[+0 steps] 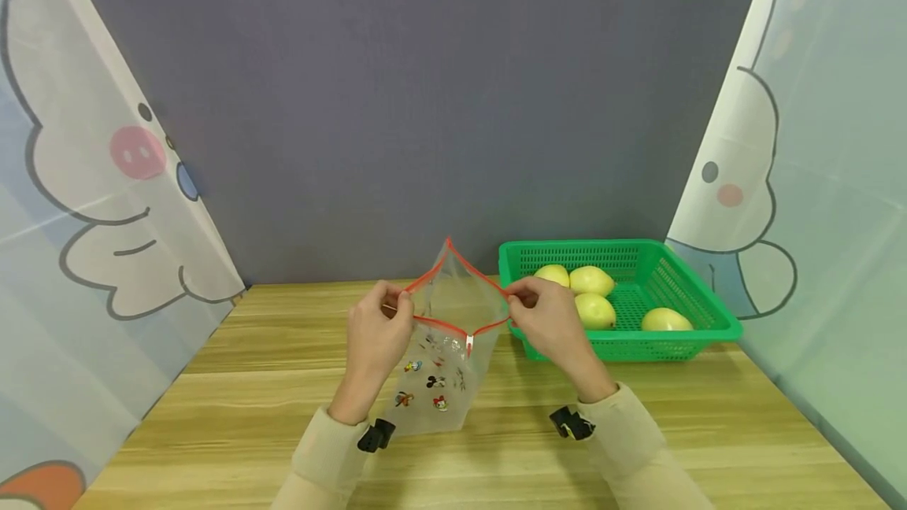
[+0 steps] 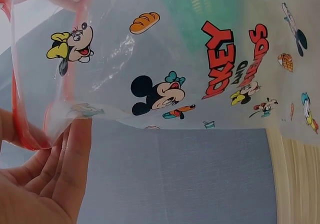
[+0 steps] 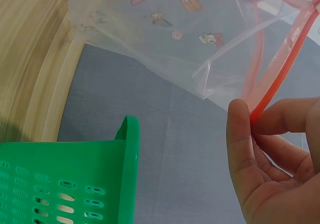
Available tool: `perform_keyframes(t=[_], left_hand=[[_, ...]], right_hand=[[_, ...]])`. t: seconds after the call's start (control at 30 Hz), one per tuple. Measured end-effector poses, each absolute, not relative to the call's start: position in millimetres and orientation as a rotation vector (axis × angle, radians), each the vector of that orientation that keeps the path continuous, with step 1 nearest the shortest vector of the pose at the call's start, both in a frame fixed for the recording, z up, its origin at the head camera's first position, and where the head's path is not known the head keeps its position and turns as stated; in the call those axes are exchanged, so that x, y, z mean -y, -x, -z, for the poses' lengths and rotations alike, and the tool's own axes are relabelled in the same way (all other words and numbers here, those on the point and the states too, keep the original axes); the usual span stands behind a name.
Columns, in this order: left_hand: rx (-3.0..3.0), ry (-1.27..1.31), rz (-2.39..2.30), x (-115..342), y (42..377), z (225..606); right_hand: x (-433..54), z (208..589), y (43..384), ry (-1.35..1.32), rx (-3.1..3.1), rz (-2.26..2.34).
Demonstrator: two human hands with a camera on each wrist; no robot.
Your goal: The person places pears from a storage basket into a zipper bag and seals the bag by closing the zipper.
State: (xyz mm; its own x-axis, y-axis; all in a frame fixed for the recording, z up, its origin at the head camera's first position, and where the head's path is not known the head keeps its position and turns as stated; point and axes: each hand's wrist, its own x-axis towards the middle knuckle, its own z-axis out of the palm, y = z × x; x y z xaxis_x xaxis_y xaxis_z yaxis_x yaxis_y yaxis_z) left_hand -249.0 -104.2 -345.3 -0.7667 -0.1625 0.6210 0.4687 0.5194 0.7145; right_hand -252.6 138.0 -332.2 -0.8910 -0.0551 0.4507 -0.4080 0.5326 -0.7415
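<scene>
Left grip (image 1: 375, 335) and right grip (image 1: 554, 323) pinch the bag (image 1: 450, 375) by its rim (image 1: 441, 324). Should either slip, the bag might sag closed.

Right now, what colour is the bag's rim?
The rim is red, showing best in the head view.

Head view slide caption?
Left hand and right hand hold open a clear red-rimmed plastic bag beside a green rectangular plastic basket.

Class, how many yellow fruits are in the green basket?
4 yellow fruits: two side by side at left in the basket, one in front of them, one alone at front right. The right hand may hide more.
</scene>
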Motion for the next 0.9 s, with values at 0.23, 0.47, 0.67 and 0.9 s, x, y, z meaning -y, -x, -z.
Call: perform_keyframes(t=[0.23,0.47,0.67,0.9], left_hand=[[2.087,0.255,1.262,104.2,249.9,346.2],[2.066,0.243,1.207,105.2,250.7,346.2],[2.085,0.249,1.204,104.9,251.0,346.5],[2.1,0.238,1.19,105.9,252.6,349.5]], right_hand=[[-135.6,332.8,252.8,-0.393,2.416,-1.301],[-135.4,330.2,250.2,-0.442,2.418,-1.265],[-138.4,328.8,247.8,-0.456,2.443,-1.235],[-145.4,330.2,251.7,-0.513,2.507,-1.116]])
